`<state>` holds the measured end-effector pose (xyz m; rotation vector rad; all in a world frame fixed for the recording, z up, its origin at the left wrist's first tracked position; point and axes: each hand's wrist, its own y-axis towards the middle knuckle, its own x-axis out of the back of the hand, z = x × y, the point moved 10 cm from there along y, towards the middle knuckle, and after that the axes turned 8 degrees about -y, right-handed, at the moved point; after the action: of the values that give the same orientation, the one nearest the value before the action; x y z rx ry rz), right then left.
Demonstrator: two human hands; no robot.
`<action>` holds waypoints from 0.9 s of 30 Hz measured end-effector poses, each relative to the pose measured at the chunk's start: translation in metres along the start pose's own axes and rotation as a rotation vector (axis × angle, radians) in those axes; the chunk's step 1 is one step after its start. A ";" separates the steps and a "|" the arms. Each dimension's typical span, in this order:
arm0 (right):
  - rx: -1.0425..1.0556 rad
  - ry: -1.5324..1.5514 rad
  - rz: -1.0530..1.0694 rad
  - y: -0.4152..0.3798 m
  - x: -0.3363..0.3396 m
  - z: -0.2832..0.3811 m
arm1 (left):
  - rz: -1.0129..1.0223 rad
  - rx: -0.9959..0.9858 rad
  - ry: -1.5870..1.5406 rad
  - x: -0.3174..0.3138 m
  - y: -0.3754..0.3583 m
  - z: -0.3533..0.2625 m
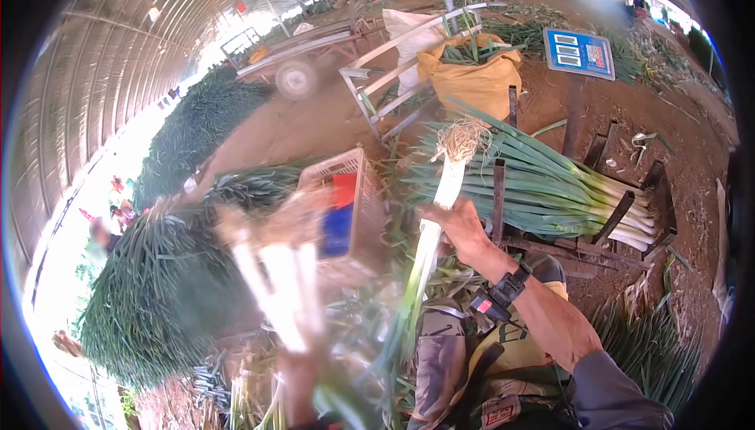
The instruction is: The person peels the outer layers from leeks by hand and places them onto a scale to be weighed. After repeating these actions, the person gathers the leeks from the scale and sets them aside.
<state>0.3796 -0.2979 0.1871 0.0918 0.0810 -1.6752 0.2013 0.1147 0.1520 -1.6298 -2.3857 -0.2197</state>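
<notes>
my right hand (456,229) has its fingers clamped on one leek (440,202), my blurred left hand (295,375) grips several, which might slip mid-swing.

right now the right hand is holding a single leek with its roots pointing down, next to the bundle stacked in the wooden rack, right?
Not quite. In the head view the right hand holds the leek with its roots pointing up. It is next to the bundle in the wooden rack.

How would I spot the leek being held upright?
Start at the stack of leeks lying in the wooden rack. Just left of it, the right hand grips one leek. Unlike the stacked ones, it stands upright, roots on top.
</notes>
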 end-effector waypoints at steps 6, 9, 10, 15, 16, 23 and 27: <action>-0.047 0.137 0.047 -0.007 0.000 -0.002 | 0.450 -0.262 -0.222 -0.154 0.008 0.000; -0.088 0.140 0.002 -0.014 0.006 0.001 | 0.490 -0.095 -0.323 -0.183 0.011 0.004; -0.082 0.177 -0.012 -0.017 0.005 0.004 | 0.494 -0.060 -0.337 -0.189 0.013 0.008; -0.108 0.073 0.013 -0.003 0.006 -0.034 | 0.583 0.085 -0.393 -0.212 0.014 0.005; -0.127 0.077 0.064 -0.004 0.004 -0.037 | 0.584 0.084 -0.362 -0.212 0.015 0.002; -0.002 -0.104 0.450 -0.028 0.005 -0.018 | 0.607 0.072 -0.303 -0.215 0.027 0.010; -0.132 -0.481 0.638 -0.041 0.001 -0.035 | 0.612 0.086 -0.377 -0.221 0.035 0.026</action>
<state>0.3395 -0.2910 0.1517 -0.3533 -0.1857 -1.0147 0.3080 -0.0637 0.0637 -2.4223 -1.9446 0.3236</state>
